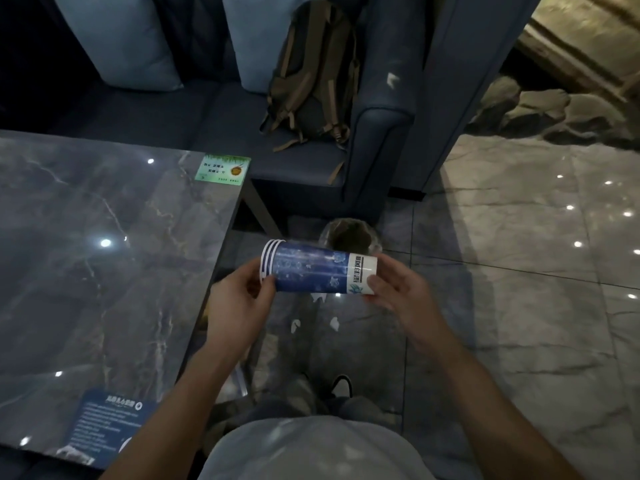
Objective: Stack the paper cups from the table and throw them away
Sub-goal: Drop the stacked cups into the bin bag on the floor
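Two hands hold a stack of paper cups [317,268] sideways over the floor: left hand [239,299] gripping the rims, right hand [398,289] at the base. Beyond it sits a lined trash bin [349,233], right of the marble table [104,254].

Paper cups [311,268], nested: smooth printed paper, blue with white band, slight sheen. Table [86,254] at left: polished grey marble-look top, glossy, mirroring ceiling lights. Green sticker [222,168] at far corner of table: laminated, shiny. Sofa [377,140], far: matt blue upholstery, smooth. Backpack [311,71] on sofa seat: dull olive woven cloth, webbing straps. Floor tiles [519,271] at right: glossy veined stone. Bin liner [375,242]: thin clear plastic, crinkled.
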The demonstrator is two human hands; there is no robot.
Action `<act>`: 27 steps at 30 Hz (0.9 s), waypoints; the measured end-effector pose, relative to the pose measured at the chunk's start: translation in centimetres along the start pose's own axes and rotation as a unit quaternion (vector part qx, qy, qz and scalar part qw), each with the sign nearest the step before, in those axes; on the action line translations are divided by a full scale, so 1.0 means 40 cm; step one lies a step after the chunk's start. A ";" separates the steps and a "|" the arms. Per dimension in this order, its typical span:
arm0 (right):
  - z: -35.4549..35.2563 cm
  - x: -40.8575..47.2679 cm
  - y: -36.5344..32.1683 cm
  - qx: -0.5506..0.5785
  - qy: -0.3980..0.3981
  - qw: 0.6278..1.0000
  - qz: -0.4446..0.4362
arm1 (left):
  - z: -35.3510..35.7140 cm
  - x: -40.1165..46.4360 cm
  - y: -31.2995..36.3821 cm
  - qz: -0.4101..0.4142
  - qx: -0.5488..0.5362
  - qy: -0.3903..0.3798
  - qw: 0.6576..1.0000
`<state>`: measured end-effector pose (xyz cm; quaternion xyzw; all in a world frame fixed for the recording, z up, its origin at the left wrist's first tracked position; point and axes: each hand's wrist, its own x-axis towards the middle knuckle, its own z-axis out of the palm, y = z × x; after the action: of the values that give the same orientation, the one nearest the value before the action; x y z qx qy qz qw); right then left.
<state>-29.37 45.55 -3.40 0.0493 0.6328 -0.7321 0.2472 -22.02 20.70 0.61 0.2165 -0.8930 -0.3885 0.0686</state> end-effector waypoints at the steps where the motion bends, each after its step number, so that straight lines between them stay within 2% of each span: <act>1: -0.003 0.009 -0.006 0.000 0.005 1.000 -0.002 | 0.004 0.009 0.009 0.002 -0.003 0.003 1.000; 13: 0.007 0.211 -0.081 -0.028 0.067 0.997 0.016 | 0.068 0.241 -0.005 0.006 -0.014 -0.016 1.000; 17: 0.045 0.306 -0.115 -0.017 0.112 0.994 0.011 | 0.088 0.345 -0.020 -0.033 -0.052 -0.026 0.998; 22: 0.076 0.412 -0.144 -0.064 0.163 0.984 0.014 | 0.114 0.453 -0.032 -0.054 -0.107 -0.040 0.992; 27: 0.061 0.497 -0.143 -0.088 0.201 0.975 0.033 | 0.150 0.542 -0.031 -0.080 -0.117 -0.056 0.988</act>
<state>-48.57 37.73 -5.41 0.1938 0.7297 -0.6402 0.1422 -42.82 14.39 -5.39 0.2552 -0.8237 -0.5061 0.0119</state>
